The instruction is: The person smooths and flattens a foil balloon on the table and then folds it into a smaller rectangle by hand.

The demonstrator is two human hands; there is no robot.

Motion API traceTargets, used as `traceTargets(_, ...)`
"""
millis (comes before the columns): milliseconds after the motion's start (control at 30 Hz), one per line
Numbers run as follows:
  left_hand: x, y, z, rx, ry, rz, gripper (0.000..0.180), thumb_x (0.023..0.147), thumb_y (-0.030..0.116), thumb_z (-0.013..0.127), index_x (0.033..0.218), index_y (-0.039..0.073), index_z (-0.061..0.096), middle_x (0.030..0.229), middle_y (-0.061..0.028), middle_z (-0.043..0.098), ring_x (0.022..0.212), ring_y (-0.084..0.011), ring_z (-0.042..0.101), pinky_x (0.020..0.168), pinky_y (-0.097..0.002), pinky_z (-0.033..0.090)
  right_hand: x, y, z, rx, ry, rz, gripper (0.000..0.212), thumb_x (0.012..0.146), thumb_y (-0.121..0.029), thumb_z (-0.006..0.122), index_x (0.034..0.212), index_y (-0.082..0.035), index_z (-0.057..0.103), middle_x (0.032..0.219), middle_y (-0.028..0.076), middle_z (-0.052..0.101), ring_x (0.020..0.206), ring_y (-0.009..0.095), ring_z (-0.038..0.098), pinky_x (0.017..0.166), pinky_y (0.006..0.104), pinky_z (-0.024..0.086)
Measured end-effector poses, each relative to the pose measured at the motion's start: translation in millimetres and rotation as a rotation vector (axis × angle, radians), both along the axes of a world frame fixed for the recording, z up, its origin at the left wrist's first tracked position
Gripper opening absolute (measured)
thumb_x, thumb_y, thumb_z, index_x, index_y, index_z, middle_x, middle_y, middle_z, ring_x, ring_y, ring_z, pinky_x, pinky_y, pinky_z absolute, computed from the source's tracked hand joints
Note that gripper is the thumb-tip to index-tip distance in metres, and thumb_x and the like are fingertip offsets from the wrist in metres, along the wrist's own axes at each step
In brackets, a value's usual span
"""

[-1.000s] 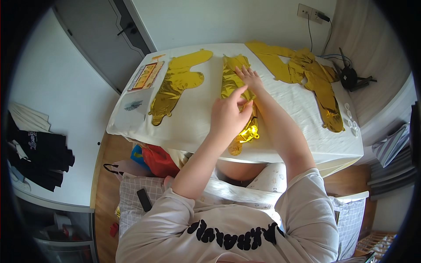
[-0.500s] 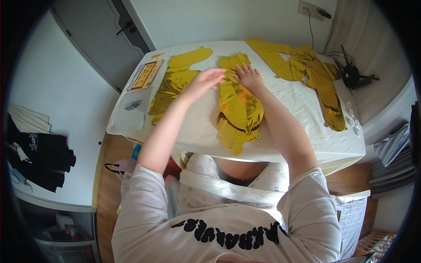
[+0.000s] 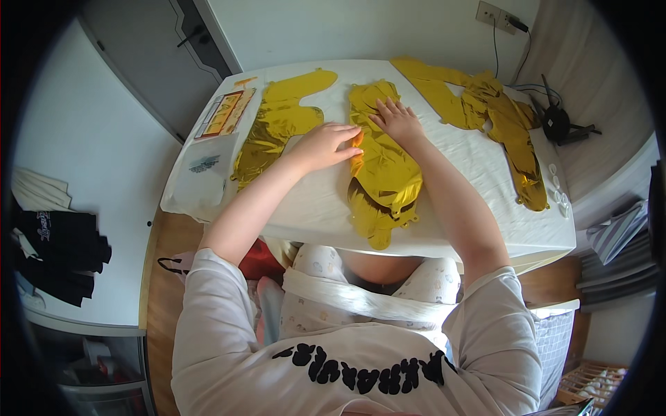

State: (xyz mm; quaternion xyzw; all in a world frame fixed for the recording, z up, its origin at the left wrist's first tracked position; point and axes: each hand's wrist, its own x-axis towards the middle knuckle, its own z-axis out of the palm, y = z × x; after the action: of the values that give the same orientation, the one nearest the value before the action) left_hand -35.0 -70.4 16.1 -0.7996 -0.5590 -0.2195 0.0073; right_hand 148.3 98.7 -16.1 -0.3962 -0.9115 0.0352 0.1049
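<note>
A flat gold foil balloon (image 3: 386, 168) lies lengthwise on the white-covered table (image 3: 305, 215) in front of me, its surface creased and shiny. My left hand (image 3: 325, 146) is at its left edge, thumb and fingers apart, tips touching the foil. An orange reflection shows in the foil between them. On the upper right part of the same balloon rests my right hand (image 3: 399, 124), palm down with fingers stretched out. To the left is another flat gold foil balloon (image 3: 277, 125). A third gold foil balloon (image 3: 479, 104), crumpled and angular, spreads across the right side.
Left on the table lie a printed package (image 3: 225, 114) and a clear plastic bag (image 3: 198, 170). A black router (image 3: 557, 123) with antennas sits at the right edge, near white rings (image 3: 557, 187). Cables hang from the wall socket (image 3: 494, 15).
My left hand has come down and slightly nearer me, from above the balloon's upper left to its left edge. My right hand stays on the foil.
</note>
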Motion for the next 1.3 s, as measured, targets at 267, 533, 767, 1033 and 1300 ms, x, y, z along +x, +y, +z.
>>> traceTargets(267,9,5,3,-0.018,-0.021,-0.016,0.060,0.087,0.043,0.078,0.132,0.005,0.066,0.130,-0.0142,0.068,0.122,-0.0321,0.063,0.104,-0.0417,0.051,2,-1,-1,0.001,-0.007,0.002,0.075,0.104,-0.066,0.028,0.162,-0.018,0.033,0.168,0.012,0.031,0.155,0.031,0.028,0.127,0.0481,0.021)
traceTargets(533,12,12,-1,-0.137,-0.286,0.034,0.057,0.091,0.043,0.076,0.133,0.007,0.063,0.132,-0.0143,0.067,0.121,-0.0303,0.065,0.103,-0.0398,0.052,3,1,-1,-0.013,-0.004,0.008,0.074,0.105,-0.065,0.029,0.163,-0.019,0.031,0.168,0.012,0.029,0.155,0.032,0.027,0.127,0.0488,0.021)
traceTargets(767,1,11,-5,-0.175,-0.318,-0.026,0.056,0.089,0.037,0.079,0.133,0.006,0.062,0.138,-0.0129,0.064,0.128,-0.0306,0.061,0.106,-0.0393,0.049,2,0,1,-0.012,-0.023,0.002,0.075,0.105,-0.067,0.028,0.163,-0.019,0.031,0.168,0.011,0.030,0.155,0.031,0.028,0.127,0.0485,0.021)
traceTargets(1033,5,4,-5,-0.184,-0.122,-0.034,0.075,0.085,0.049,0.079,0.147,0.013,0.056,0.152,-0.0108,0.054,0.139,-0.0289,0.052,0.114,-0.0408,0.044,1,1,-2,0.006,-0.008,0.002,0.076,0.104,-0.067,0.030,0.162,-0.018,0.033,0.167,0.012,0.032,0.155,0.031,0.029,0.126,0.0485,0.022)
traceTargets(1300,7,6,-8,-0.184,-0.111,-0.008,0.077,0.079,0.056,0.082,0.141,0.014,0.063,0.153,-0.0106,0.054,0.138,-0.0294,0.053,0.113,-0.0408,0.045,4,3,-3,-0.085,0.150,-0.016,0.077,0.103,-0.067,0.030,0.164,-0.019,0.028,0.168,0.011,0.030,0.156,0.028,0.027,0.127,0.0474,0.018)
